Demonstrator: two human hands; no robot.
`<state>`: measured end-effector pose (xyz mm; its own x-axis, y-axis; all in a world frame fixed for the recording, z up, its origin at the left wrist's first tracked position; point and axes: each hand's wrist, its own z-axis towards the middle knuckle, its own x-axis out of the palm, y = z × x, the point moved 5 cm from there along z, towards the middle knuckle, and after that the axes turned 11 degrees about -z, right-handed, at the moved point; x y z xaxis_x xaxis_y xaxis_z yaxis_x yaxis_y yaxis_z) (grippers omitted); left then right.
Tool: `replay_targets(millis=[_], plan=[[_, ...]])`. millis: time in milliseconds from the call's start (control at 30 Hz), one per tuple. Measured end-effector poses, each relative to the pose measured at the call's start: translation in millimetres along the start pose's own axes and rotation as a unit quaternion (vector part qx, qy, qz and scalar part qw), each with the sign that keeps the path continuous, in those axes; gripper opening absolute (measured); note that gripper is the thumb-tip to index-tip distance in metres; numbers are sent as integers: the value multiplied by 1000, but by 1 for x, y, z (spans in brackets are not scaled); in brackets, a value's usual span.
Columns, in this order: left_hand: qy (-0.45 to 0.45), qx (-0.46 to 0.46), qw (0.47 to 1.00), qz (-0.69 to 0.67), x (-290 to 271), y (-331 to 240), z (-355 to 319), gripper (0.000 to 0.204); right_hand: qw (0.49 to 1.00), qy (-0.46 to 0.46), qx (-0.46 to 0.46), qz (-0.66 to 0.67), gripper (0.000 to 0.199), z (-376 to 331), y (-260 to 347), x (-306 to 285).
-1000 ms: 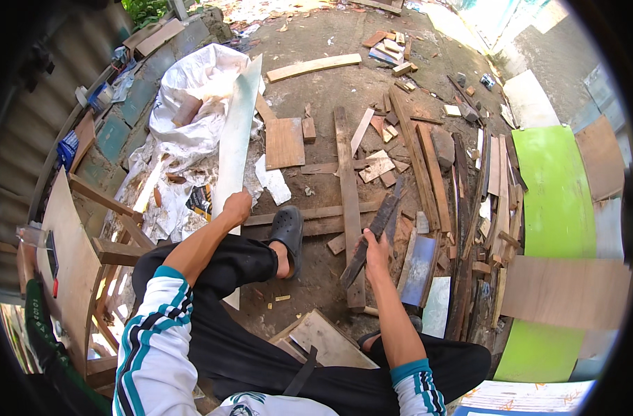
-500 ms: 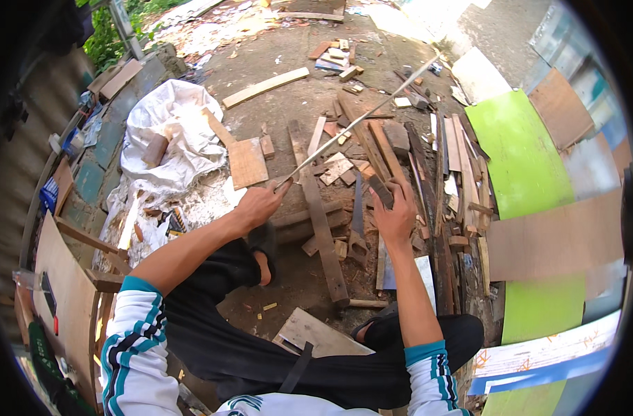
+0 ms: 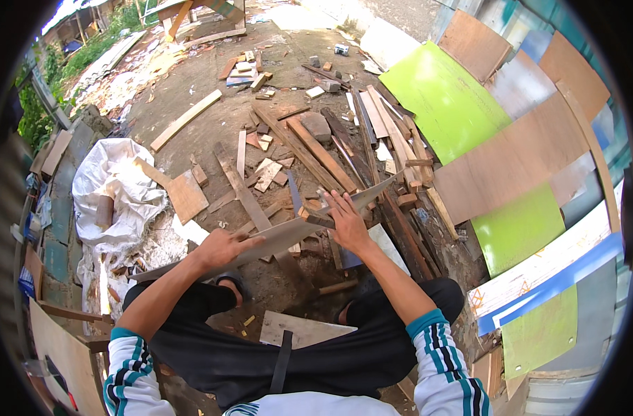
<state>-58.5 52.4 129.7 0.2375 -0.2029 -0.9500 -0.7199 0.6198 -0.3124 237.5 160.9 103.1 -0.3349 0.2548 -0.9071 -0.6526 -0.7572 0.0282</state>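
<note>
I crouch on bare ground. My left hand (image 3: 226, 246) grips a long thin pale plank (image 3: 275, 237) that lies slantwise across in front of me, from lower left to upper right. My right hand (image 3: 345, 220) rests on the plank farther right. It holds the wooden handle of a dark-bladed cutting tool (image 3: 293, 195), whose blade points up and away from me. Under the plank lie scattered wood offcuts (image 3: 268, 173) and a long board (image 3: 244, 194) on the dirt.
A heap of planks and battens (image 3: 372, 139) lies ahead to the right. Green, brown and white panels (image 3: 455, 104) lean along the right side. A white sack (image 3: 115, 187) with wood pieces is at the left. A pale board (image 3: 299, 329) lies by my knees.
The plank has swung from upright at my left to slantwise across my front. My right hand with the dark blade moved onto it, and my view turned rightward.
</note>
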Motion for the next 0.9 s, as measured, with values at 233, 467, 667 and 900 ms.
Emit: replay_targets(millis=[233,467,667,900], plan=[[22,98,991,87,-30,-22,-17,57,997,9,-20,79,39,-4,-7,-7],[-190,90,968,139,-76,-10,17,44,997,-62,37,-5,34,8,-30,-66],[-352,50,932,70,-78,14,70,37,964,-65,228,-116,42,-65,-158,-137],[-192,-244,947,-80,67,113,50,40,870,-78,325,-364,39,-198,-310,-178]])
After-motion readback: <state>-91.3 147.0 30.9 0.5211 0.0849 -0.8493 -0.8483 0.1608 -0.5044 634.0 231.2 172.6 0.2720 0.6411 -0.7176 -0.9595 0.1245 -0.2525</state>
